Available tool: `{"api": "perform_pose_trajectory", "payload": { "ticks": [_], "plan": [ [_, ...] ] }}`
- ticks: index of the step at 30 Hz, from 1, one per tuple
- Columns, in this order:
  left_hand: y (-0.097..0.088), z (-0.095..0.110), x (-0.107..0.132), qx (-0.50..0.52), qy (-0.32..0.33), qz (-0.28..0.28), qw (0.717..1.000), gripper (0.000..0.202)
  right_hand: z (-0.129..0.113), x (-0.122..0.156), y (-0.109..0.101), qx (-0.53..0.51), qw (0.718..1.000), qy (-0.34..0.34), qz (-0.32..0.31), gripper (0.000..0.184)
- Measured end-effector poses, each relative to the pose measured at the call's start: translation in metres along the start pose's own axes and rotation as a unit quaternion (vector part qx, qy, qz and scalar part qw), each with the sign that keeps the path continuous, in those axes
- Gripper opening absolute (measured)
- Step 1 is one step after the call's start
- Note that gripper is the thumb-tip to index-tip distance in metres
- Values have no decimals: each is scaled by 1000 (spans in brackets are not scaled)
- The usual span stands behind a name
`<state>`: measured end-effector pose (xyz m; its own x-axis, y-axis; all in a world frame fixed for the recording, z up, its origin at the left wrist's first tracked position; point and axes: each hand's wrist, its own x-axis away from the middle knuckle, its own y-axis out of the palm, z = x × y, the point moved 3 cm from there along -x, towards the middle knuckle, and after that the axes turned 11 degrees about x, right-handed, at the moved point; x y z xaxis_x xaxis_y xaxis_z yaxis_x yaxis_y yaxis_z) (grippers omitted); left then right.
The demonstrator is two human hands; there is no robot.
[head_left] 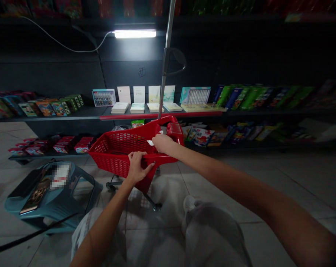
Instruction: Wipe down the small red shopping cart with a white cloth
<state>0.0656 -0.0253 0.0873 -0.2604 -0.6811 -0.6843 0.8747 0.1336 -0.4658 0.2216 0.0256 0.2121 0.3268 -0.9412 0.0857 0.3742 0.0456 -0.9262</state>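
A small red plastic shopping cart (112,164) on dark casters stands in front of me, with its perforated basket toward the left. My left hand (137,168) grips the near rim, fingers hooked over the edge and thumb spread along the outside. Inside the handle end, my right hand (162,144) is closed around a crumpled white tissue (150,142), whose edges stick out past the fingers. This hand is close to the cart's inner wall; whether the tissue touches it I cannot tell. A red panel of the cart (174,128) lies just beyond my right hand.
A dark shelf (87,112) behind the cart carries booklets, boxes and snack packs. A metal pole (168,37) rises behind the cart. At left, a blue-grey plastic stool (53,200) holds a phone (36,194). A lit tube lamp (135,33) hangs above.
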Motion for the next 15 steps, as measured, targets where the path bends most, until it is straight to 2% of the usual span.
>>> {"api": "perform_pose_trajectory", "payload": {
  "ticks": [3,7,11,15],
  "plan": [
    [-1,2,0,2,-6,-2,1000,41,1,22,-9,-12,1000,-6,-1,31],
    [-1,2,1,5,-16,-4,1000,44,10,38,-17,-55,997,-54,-6,23],
    [0,2,1,13,-7,5,1000,44,16,38,-10,-77,996,-43,19,21],
    [-1,5,0,15,4,15,1000,44,21,26,2,-68,996,-38,31,25]
  ]
}}
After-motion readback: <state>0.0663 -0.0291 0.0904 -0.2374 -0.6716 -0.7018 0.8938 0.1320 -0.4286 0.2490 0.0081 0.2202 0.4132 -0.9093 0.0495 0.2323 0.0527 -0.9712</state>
